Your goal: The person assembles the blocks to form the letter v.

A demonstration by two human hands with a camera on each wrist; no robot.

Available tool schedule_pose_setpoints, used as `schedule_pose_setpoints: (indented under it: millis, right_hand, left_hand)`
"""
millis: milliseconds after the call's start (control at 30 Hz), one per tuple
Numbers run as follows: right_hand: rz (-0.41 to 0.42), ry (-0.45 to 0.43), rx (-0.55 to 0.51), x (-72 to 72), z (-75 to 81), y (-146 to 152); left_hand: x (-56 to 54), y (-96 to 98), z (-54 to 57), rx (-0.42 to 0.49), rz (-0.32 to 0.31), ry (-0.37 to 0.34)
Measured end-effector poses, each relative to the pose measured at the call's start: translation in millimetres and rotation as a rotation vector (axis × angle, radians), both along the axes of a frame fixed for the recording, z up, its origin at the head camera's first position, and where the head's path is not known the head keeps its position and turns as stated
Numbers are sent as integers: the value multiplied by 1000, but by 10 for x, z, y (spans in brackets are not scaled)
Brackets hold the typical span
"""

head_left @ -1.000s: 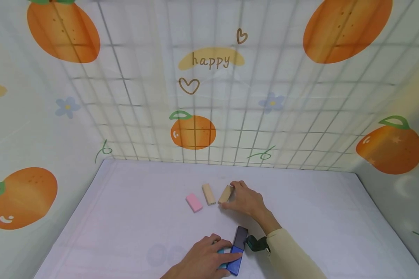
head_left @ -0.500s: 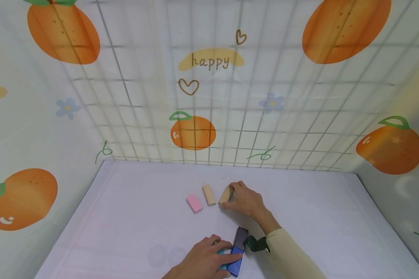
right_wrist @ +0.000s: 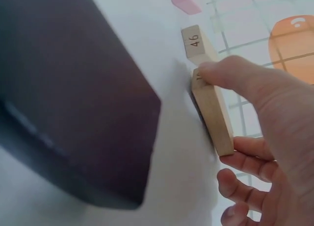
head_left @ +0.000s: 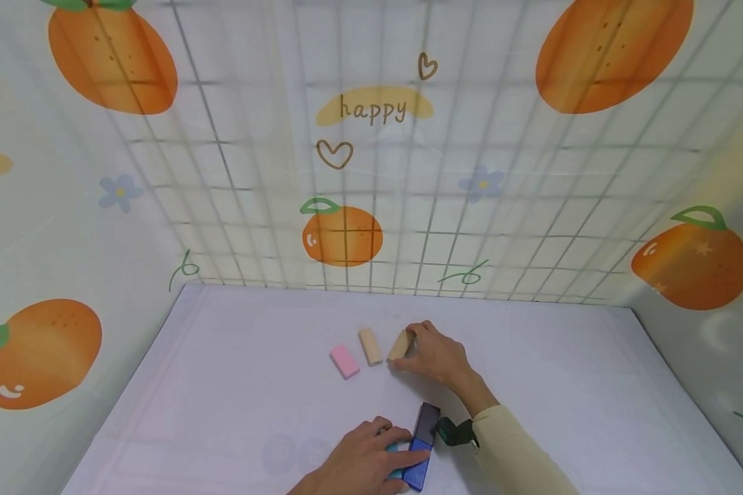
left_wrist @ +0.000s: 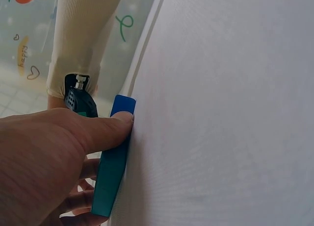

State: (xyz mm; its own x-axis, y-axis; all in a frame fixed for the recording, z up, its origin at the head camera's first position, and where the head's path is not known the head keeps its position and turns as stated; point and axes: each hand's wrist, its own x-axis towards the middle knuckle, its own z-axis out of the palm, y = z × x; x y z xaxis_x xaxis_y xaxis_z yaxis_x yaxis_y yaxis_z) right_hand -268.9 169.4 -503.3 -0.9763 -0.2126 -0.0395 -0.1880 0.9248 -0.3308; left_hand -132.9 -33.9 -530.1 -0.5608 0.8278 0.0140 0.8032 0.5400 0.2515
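Note:
My right hand pinches a plain wooden block by its two ends, thumb at the near end and fingers at the far one. In the right wrist view the block leans on an edge near the table, its printed end partly under the thumb. Nearer the person, my left hand grips a teal block, thumb on one side and fingers on the other. One of its fingers reaches onto a blue block. A dark block lies end to end with the blue one.
Left of the pinched block lie a second wooden block, marked 46 on its end, and a pink block. A wrist camera on the right sleeve hangs close beside the dark block. Printed cloth walls bound the table.

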Motion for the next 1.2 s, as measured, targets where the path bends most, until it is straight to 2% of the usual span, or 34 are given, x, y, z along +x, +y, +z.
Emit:
schedule_pose_setpoints:
  millis: [367, 667, 1000, 1200]
  right_hand:
    - [1, 16, 14, 4, 18, -2]
    - [-3, 17, 8, 14, 26, 26]
    - [-19, 0, 9, 28, 38, 39]
    - [-10, 22, -2, 51, 53, 61]
  left_hand:
    - [-3, 3, -11, 0, -2, 13]
    - [7, 6, 30, -24, 17, -19]
    - [1, 8, 8, -24, 23, -35]
    - [7, 7, 15, -8, 9, -2]
